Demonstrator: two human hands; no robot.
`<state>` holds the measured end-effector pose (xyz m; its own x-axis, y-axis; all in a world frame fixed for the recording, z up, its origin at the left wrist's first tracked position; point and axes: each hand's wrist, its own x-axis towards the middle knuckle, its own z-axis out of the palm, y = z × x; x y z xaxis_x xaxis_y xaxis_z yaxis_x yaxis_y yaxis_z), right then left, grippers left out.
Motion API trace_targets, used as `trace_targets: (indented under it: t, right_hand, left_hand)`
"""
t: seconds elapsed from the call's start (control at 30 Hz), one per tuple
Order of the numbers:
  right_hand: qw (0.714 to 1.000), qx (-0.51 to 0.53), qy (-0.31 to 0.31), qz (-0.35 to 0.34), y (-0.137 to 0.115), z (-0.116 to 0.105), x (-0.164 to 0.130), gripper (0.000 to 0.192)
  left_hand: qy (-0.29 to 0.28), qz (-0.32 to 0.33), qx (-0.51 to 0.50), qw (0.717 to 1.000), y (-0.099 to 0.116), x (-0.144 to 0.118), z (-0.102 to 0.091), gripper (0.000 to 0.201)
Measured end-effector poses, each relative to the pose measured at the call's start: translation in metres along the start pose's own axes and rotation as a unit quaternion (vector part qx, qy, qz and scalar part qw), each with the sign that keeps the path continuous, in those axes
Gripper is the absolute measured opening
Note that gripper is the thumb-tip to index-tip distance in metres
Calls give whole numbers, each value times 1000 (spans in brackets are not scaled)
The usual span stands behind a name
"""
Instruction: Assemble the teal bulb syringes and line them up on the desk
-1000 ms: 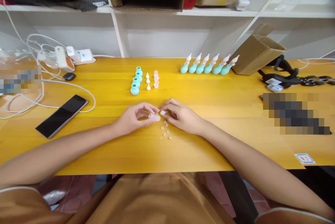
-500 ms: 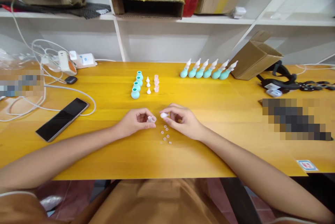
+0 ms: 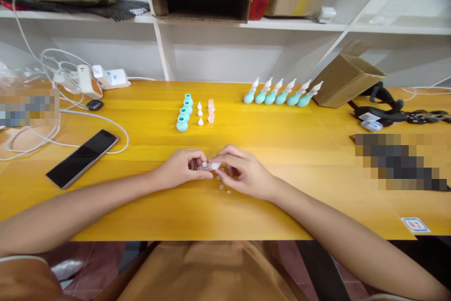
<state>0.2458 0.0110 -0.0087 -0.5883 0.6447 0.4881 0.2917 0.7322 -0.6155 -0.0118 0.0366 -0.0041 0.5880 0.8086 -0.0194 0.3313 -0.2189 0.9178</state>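
My left hand (image 3: 183,168) and my right hand (image 3: 243,172) meet above the yellow table (image 3: 282,150), their fingertips pinched together on a small clear plastic piece (image 3: 208,166). Whether it is one part or two joined parts is too small to tell. Several tiny pale rings (image 3: 221,187) lie on the table just under and in front of my right fingers. Beyond my hands stand three teal bulbs (image 3: 183,114), small white tips (image 3: 199,113) and pink caps (image 3: 211,111) in short rows.
Several assembled teal-and-white pieces (image 3: 282,93) lie in a row at the back right, beside a tilted cardboard box (image 3: 347,78). A black phone (image 3: 82,158), white cables (image 3: 52,104) and chargers lie at the left. Black gear (image 3: 387,111) lies at the right. Shelves stand behind.
My hands, apart half a second ago with a clear piece in the left and a white piece in the right, have come together at the fingertips. The view shifted slightly.
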Motion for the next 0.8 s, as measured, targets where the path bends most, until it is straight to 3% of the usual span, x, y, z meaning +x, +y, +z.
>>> trace_targets:
  t: [0.47, 0.8]
  right_hand:
    - [1000, -22, 7, 6, 5, 2, 0, 24]
    - [999, -36, 15, -6, 2, 3, 1, 12]
  left_hand:
    - [10, -25, -40, 999, -6, 2, -1, 40]
    - [28, -3, 25, 999, 4, 0, 3, 34]
